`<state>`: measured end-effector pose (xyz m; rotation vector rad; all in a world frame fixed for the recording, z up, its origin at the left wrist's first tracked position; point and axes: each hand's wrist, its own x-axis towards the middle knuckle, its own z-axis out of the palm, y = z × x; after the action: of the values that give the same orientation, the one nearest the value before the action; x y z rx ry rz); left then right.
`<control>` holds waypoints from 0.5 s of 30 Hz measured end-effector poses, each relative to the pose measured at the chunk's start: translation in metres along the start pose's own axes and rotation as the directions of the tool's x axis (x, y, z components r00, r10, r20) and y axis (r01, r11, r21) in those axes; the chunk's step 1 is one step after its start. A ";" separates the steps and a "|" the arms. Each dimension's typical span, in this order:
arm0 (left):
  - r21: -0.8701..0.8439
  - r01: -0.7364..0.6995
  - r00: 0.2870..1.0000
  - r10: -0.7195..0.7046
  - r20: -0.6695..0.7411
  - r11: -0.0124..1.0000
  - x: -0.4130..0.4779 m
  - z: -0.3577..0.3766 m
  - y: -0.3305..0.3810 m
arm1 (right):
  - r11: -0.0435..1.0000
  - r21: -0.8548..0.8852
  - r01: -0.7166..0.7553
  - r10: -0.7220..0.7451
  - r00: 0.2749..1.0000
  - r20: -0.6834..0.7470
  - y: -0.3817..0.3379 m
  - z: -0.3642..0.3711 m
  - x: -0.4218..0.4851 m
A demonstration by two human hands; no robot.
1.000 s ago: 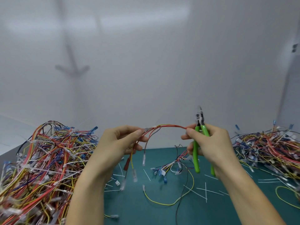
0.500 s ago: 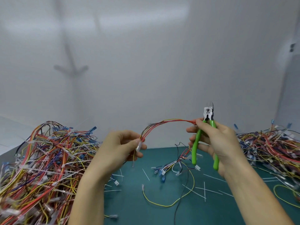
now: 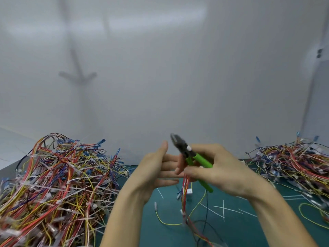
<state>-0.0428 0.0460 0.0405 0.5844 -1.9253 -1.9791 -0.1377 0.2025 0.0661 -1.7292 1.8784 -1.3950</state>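
Observation:
My right hand [image 3: 220, 168] grips green-handled cutters [image 3: 195, 158], their dark jaws tilted up and to the left. A bundle of red and yellow wires [image 3: 185, 191] hangs down from under the fingers of that hand toward the mat; how it is held is hidden. My left hand [image 3: 154, 170] is right beside it, fingers straight and pointing right, palm turned toward the cutters, holding nothing I can see. Both hands hover above the green mat [image 3: 249, 234].
A big tangled heap of coloured wire harnesses [image 3: 53, 186] fills the left side, and a second heap [image 3: 295, 166] lies at the right. White cut tie strips [image 3: 223, 209] and a loose yellow wire [image 3: 167, 223] lie on the mat. A white wall stands behind.
The wire bundle was stretched in an arc between both hands; my left hand has let go and opened. The hands have come together, the cutters tilted left, and the wires now hang down.

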 end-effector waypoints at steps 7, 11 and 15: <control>-0.362 0.071 0.997 -0.078 -0.006 0.930 0.007 -0.002 -0.001 | 0.961 -0.277 -0.017 0.059 0.988 0.145 0.009 0.014 0.005; -0.230 0.001 0.993 -0.028 -0.116 0.973 0.006 -0.010 -0.001 | 0.972 -0.219 -0.089 0.129 0.977 0.172 0.012 0.010 0.003; -0.097 -0.053 0.990 0.039 -0.135 0.994 0.004 -0.015 0.000 | 0.992 -0.026 -0.125 0.117 0.971 -0.208 0.018 0.014 0.009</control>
<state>-0.0388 0.0310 0.0399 0.6225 -1.7339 -1.9435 -0.1421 0.1851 0.0495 -1.5069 2.0926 -1.5518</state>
